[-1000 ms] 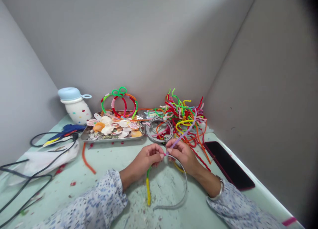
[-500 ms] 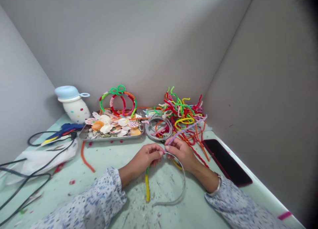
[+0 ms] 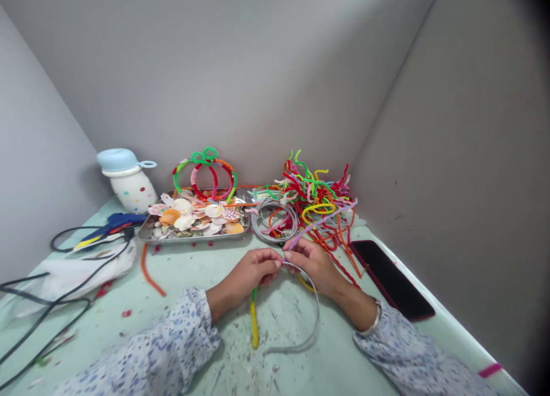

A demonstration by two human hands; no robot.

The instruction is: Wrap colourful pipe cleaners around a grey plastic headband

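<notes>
My left hand [image 3: 254,273] pinches the top of a thin grey headband [image 3: 313,321] whose left side is wrapped in yellow and green pipe cleaner [image 3: 254,321]. My right hand [image 3: 313,261] is closed on the same top part and on a lilac pipe cleaner [image 3: 320,224] that runs up and to the right from my fingers. The fingertips of both hands almost touch above the pale green table [image 3: 193,275]. The headband's open ends point toward me.
A heap of coloured pipe cleaners [image 3: 315,198] and a coil of grey headbands [image 3: 275,221] lie behind my hands. A metal tray of shells [image 3: 195,221], wrapped hoops [image 3: 206,172], a white jar [image 3: 129,184], a glue gun [image 3: 114,224], cables and a dark phone [image 3: 391,278] surround them.
Both hands have stayed on the headband. The lilac pipe cleaner's free end has swung a little to the right. The camera has shifted slightly.
</notes>
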